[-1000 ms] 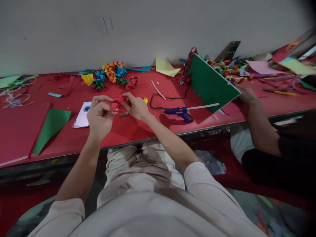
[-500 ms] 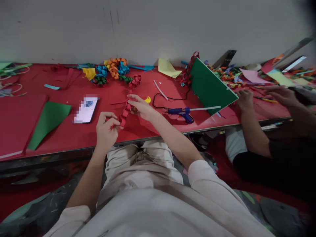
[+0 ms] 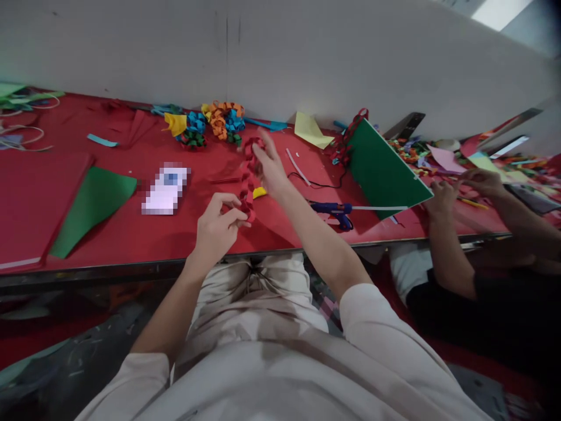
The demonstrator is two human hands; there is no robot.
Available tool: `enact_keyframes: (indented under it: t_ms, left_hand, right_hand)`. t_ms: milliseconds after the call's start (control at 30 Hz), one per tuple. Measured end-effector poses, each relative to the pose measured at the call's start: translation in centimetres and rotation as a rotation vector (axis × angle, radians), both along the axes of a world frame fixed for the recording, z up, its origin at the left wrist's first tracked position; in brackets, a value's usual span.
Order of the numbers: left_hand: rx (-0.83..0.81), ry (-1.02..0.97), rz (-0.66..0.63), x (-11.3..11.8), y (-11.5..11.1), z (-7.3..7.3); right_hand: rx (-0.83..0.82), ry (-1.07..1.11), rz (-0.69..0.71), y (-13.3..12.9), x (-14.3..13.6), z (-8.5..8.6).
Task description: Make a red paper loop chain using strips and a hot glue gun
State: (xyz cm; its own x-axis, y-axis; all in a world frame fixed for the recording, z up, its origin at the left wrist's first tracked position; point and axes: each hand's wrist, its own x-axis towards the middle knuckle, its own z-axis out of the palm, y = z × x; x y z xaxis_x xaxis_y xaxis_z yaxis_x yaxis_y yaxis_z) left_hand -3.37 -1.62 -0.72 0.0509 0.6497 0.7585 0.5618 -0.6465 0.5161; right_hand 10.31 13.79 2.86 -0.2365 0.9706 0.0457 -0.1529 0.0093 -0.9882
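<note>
Red paper chain (image 3: 248, 182) is strung between the two hands above the red worktop (image 3: 131, 234), long axis running from the wearer's side toward the wall. Left hand (image 3: 220, 227) has its grip pinched on the near end; right hand (image 3: 270, 166) is at the far loops, fingers bent, can't tell from here if they're closed on it. Yellow piece (image 3: 259, 192) just beside the chain, phone (image 3: 166, 190) off left, blue glue gun (image 3: 332, 209) off right.
</note>
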Motion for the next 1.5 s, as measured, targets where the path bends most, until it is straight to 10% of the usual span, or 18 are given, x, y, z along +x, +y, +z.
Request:
enact_keyframes:
  t_ms: [533, 867, 1100, 1300, 1500]
  left_hand:
    - [0.035, 0.223, 0.102, 1.3, 0.1, -1.3]
    - [-0.178, 0.498, 0.110, 3.4, 2.8, -0.6]
    - [-0.518, 0.540, 0.299, -2.7, 6.7, 2.4]
    - [-0.660, 0.507, 0.307, -4.4, 13.5, 1.5]
    - [-0.578, 0.250, 0.148, -3.6, 9.6, 2.0]
  right_hand:
    - [-0.229, -0.330, -0.092, 3.9, 1.5, -2.1]
    - [0.388, -0.812, -0.375, 8.7, 4.3, -1.9]
    - [0.709, -0.872, -0.443, -2.2, 5.5, -2.3]
    - [0.702, -0.710, -0.405, -13.8, 5.5, -3.4]
    - [0.468, -0.508, -0.344, -17.6, 8.4, -3.8]
